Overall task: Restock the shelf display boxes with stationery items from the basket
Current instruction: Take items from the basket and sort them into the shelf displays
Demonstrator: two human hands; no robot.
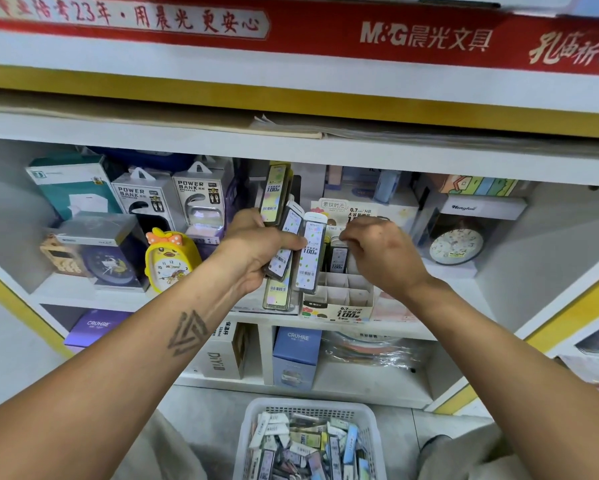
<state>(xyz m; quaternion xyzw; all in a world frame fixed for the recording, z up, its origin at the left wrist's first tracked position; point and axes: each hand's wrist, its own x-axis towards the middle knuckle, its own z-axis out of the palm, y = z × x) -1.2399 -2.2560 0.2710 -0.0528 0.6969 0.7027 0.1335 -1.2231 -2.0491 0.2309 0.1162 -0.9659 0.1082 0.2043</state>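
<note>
The left hand (256, 244) is gripping a fanned bundle of lead-refill cases (293, 237) — slim flat packs with barcodes and pastel dots — just to the left of the display box (339, 299), with the thumb lying across the front of the packs. The display box is sitting on the middle shelf (395, 327), a white cardboard tray split into small cells by dividers, most of the near cells showing bare card. The right hand (381, 251) is reaching over the back of the display box with its fingers curled downward; whether they are pinching anything cannot be told, since the fingertips are hidden behind the knuckles. One dark case (338, 258) is standing upright in a back cell of the display box, just below those fingers. Well below the display box, on the floor, a white plastic basket (253, 424) is holding a loose heap of more cases (312, 448) in white, blue and grey. To the left of the display box a yellow duck-shaped alarm clock (170, 258) is standing on the same shelf, with two power bank packages (173, 199) behind it. To the right of the display box a round pale clock (457, 245) is leaning in an open white carton. Above the display box a red banner (291, 26) with white lettering is running along the top of the unit.
</note>
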